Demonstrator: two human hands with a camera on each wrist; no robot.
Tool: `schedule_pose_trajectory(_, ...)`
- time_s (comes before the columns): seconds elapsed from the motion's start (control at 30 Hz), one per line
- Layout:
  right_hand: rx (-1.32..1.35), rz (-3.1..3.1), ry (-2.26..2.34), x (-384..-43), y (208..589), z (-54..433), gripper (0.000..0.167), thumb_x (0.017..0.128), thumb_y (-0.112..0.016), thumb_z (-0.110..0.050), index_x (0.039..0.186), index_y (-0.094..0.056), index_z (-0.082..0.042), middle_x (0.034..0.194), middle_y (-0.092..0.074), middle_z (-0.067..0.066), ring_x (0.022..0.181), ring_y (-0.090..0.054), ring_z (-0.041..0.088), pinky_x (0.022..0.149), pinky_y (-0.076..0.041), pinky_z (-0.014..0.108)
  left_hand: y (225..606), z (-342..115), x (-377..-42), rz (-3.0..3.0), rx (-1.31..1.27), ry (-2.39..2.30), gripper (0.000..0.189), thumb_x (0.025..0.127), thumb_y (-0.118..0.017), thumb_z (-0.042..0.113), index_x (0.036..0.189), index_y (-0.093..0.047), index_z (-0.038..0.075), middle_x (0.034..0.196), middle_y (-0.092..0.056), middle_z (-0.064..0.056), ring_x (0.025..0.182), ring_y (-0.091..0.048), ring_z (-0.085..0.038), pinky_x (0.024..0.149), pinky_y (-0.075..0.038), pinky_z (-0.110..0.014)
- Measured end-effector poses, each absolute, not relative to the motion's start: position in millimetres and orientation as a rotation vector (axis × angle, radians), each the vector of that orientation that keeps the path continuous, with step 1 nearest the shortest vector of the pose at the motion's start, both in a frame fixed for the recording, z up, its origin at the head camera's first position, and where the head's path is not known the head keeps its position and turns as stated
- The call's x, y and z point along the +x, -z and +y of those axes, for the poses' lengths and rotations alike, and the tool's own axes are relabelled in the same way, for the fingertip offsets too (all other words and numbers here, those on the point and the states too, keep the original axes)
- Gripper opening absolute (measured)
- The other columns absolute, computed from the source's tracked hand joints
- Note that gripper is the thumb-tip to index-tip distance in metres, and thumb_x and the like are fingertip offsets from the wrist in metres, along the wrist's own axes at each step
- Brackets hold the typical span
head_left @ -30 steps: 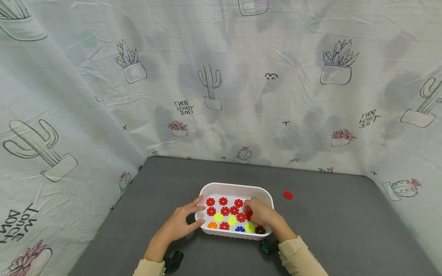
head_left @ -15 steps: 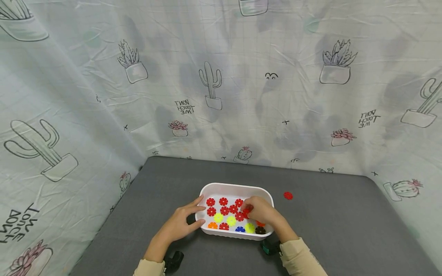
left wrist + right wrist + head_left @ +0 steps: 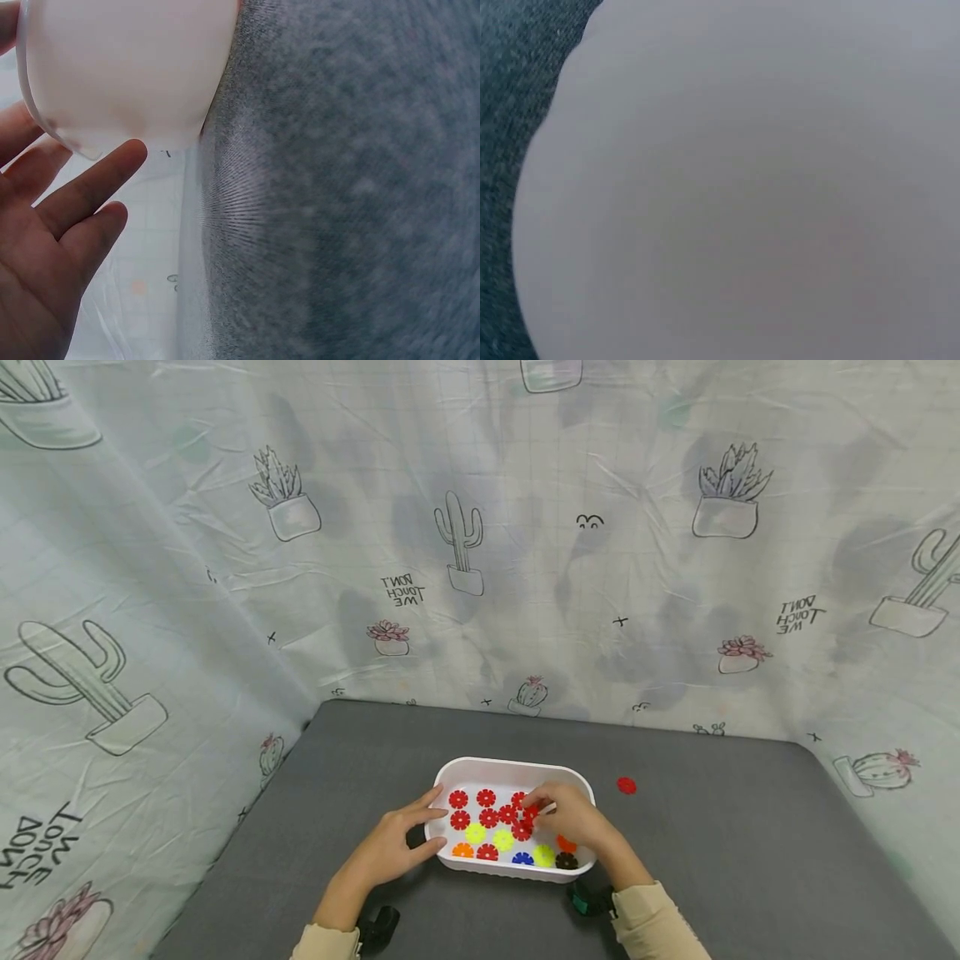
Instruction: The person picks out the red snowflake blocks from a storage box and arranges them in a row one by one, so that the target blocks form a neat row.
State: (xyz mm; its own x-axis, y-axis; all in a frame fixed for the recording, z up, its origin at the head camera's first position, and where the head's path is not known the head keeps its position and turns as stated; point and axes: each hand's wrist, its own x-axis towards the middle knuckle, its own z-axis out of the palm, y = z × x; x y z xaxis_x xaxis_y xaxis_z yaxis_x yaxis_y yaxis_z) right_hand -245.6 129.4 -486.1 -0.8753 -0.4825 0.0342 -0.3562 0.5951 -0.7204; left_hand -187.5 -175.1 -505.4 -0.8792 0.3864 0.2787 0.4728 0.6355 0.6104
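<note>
My left hand (image 3: 386, 846) rests at the left end of a white plastic tray (image 3: 491, 868), its fingers spread against the rim. In the left wrist view two fingers (image 3: 94, 191) stretch along the outside of the tray wall (image 3: 131, 75) while others reach behind the rim. Inside the right part of the tray, my right hand (image 3: 567, 814) pinches a red notched plastic disc (image 3: 530, 815). It is just over another red disc (image 3: 521, 832). The right wrist view is filled by the blurred white tray wall (image 3: 742, 150); the fingers are hidden there.
Several red discs lie in the tray, with yellow discs (image 3: 503, 840), a blue disc (image 3: 522, 858), orange discs (image 3: 462, 851) and a black disc (image 3: 566, 861). One red disc (image 3: 626, 786) lies on the grey table (image 3: 712, 827), right of the tray. A patterned curtain (image 3: 525, 552) hangs behind.
My right hand has lifted slightly and drawn the pinched red disc left and up in the head view, uncovering an orange disc. The left hand and tray stay nearly still.
</note>
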Motion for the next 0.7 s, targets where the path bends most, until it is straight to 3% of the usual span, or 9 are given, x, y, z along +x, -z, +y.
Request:
schedule_pose_trajectory(0.47, -0.742, 2.636, 1.259, -246.5, 487.7, 132.1, 0.020, 0.082, -0.066, 0.001, 0.100, -0.070, -0.007, 0.099, -0.064, 0.002, 0.093, -0.058, 0.019, 0.083, -0.055, 0.039, 505.1, -174.5, -187.8, -2.741, -0.704, 1.097, 0.042, 0.085, -0.068, 0.032, 0.121, -0.065, 0.011, 0.149, -0.041, -0.005, 0.131, -0.046, -0.025, 0.101, -0.041, -0.054)
schedule_pose_trajectory(0.7, -0.757, 2.578, 1.359, -247.4, 488.1, 133.6, 0.022, 0.084, -0.065, 0.002, 0.105, -0.068, -0.003, 0.105, -0.064, 0.010, 0.098, -0.060, 0.025, 0.084, -0.055, 0.041, 505.3, -174.7, -188.5, -2.731, -0.724, 1.078, 0.042, 0.086, -0.068, 0.033, 0.121, -0.065, 0.010, 0.148, -0.041, -0.006, 0.131, -0.046, -0.025, 0.100, -0.042, -0.053)
